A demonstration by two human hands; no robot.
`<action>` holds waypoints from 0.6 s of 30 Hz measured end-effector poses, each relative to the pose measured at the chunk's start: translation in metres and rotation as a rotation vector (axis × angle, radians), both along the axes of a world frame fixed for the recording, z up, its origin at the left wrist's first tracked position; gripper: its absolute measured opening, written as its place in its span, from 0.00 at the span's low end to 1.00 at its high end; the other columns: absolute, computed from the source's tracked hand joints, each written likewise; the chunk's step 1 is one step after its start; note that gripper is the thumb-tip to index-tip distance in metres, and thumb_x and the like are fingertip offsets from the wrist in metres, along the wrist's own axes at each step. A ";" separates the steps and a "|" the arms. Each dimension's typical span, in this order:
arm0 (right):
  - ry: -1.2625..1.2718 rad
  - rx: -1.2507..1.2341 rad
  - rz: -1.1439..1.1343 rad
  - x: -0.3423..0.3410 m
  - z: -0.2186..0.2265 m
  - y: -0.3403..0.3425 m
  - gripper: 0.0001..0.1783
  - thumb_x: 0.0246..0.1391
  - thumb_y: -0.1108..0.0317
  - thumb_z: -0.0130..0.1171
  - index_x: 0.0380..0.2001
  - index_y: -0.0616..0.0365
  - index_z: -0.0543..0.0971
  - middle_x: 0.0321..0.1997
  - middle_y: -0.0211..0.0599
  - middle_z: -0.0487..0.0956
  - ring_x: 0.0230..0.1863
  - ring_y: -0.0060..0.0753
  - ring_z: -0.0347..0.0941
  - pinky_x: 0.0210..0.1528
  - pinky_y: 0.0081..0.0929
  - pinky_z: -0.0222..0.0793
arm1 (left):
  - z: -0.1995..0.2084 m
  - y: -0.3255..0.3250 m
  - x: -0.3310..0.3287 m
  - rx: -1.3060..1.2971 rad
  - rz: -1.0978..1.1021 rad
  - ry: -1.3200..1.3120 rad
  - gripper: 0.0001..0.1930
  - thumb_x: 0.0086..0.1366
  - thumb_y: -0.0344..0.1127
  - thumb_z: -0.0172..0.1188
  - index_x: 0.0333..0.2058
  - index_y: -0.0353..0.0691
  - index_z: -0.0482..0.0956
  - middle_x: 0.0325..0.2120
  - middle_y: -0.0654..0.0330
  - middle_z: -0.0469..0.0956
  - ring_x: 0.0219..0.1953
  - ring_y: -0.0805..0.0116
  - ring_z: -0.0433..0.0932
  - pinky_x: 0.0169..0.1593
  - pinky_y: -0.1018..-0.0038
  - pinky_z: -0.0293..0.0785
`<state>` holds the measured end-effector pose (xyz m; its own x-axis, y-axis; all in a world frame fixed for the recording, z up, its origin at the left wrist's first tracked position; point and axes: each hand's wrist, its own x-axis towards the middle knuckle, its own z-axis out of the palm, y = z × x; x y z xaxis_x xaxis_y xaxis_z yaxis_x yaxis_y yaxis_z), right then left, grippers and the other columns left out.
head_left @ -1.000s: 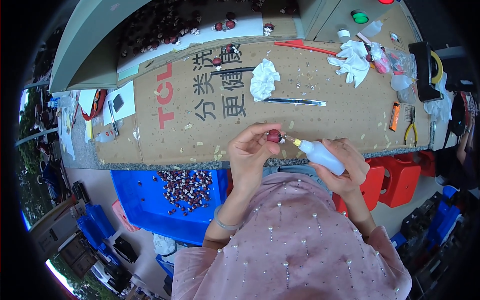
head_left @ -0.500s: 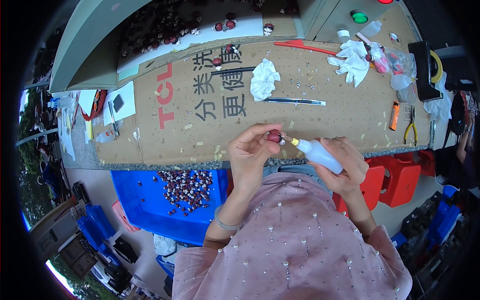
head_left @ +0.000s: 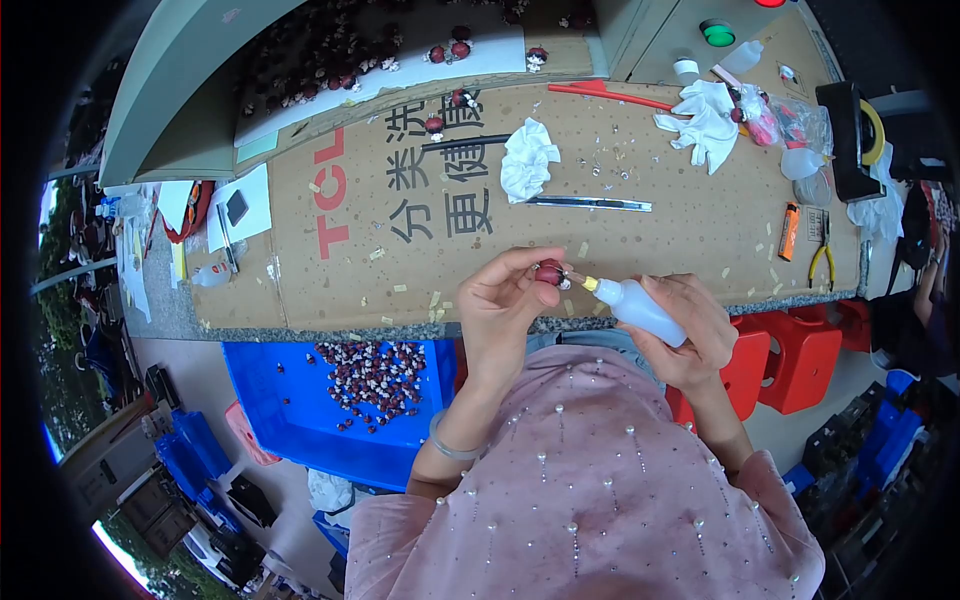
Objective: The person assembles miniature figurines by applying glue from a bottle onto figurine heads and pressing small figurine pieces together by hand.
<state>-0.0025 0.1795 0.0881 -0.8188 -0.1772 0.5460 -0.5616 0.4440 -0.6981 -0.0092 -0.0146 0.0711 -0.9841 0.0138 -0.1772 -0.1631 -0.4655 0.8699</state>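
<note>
Between the thumb and fingers of my left hand point(head_left: 503, 300) is a small figurine point(head_left: 548, 273) with a dark red, rounded head. My right hand point(head_left: 690, 325) grips a white squeeze bottle point(head_left: 645, 311). The bottle's narrow tip, with a yellow band behind it, points left and meets the figurine's side or lies very close to it; I cannot tell which. Both hands are above the near edge of the cardboard-covered table point(head_left: 350, 290). More such figurines point(head_left: 375, 380) lie heaped in a blue bin point(head_left: 290, 425) below the table, to the left.
Under the metal hood point(head_left: 170, 110) at the back are many figurines. Crumpled white tissue point(head_left: 529, 160), a metal strip point(head_left: 590, 204) and a red stick point(head_left: 610, 95) lie on the cardboard. Orange-handled pliers point(head_left: 822, 262), an orange tube point(head_left: 789, 232) and a tape dispenser point(head_left: 850, 145) are at the right. Red stools point(head_left: 800, 360) stand below.
</note>
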 end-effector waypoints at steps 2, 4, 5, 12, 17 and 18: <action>0.000 0.000 -0.001 0.000 0.001 0.000 0.25 0.29 0.80 0.71 0.38 0.70 0.77 0.30 0.51 0.79 0.29 0.44 0.77 0.30 0.28 0.73 | 0.000 0.001 0.000 0.004 0.005 0.007 0.14 0.56 0.19 0.58 0.43 0.29 0.77 0.33 0.58 0.79 0.34 0.78 0.75 0.40 0.83 0.71; -0.001 0.000 -0.003 0.000 0.001 0.000 0.25 0.29 0.80 0.71 0.38 0.70 0.78 0.30 0.51 0.79 0.29 0.44 0.77 0.30 0.28 0.73 | 0.000 0.000 0.000 0.003 0.001 0.001 0.14 0.56 0.19 0.58 0.43 0.29 0.77 0.33 0.58 0.79 0.35 0.78 0.75 0.41 0.83 0.71; 0.001 0.001 -0.006 0.000 0.001 -0.001 0.25 0.29 0.80 0.71 0.38 0.70 0.78 0.30 0.51 0.79 0.29 0.44 0.77 0.30 0.28 0.73 | 0.000 0.000 0.000 0.002 -0.002 -0.005 0.14 0.56 0.19 0.58 0.43 0.29 0.77 0.33 0.58 0.79 0.35 0.78 0.75 0.41 0.83 0.71; 0.000 0.000 -0.007 0.000 0.001 0.000 0.25 0.29 0.80 0.71 0.38 0.70 0.78 0.29 0.50 0.79 0.27 0.43 0.77 0.29 0.27 0.72 | 0.000 0.000 0.000 0.003 0.001 -0.002 0.14 0.55 0.20 0.59 0.42 0.29 0.77 0.34 0.57 0.79 0.36 0.77 0.75 0.42 0.82 0.71; -0.007 -0.025 0.001 0.000 0.001 0.000 0.24 0.31 0.80 0.70 0.38 0.70 0.77 0.28 0.50 0.79 0.27 0.43 0.77 0.29 0.28 0.72 | 0.002 0.000 0.000 0.001 0.001 -0.021 0.15 0.54 0.20 0.62 0.43 0.29 0.77 0.34 0.57 0.79 0.36 0.75 0.75 0.43 0.81 0.71; -0.012 -0.044 -0.002 0.000 0.000 0.000 0.24 0.31 0.79 0.70 0.39 0.70 0.77 0.28 0.50 0.79 0.27 0.43 0.77 0.29 0.29 0.72 | 0.001 0.000 0.000 0.001 0.000 -0.020 0.15 0.54 0.20 0.62 0.43 0.29 0.77 0.34 0.57 0.79 0.36 0.75 0.75 0.43 0.81 0.71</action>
<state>-0.0023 0.1797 0.0884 -0.8257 -0.1517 0.5434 -0.5523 0.4141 -0.7236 -0.0094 -0.0145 0.0725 -0.9803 0.0137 -0.1969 -0.1804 -0.4668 0.8658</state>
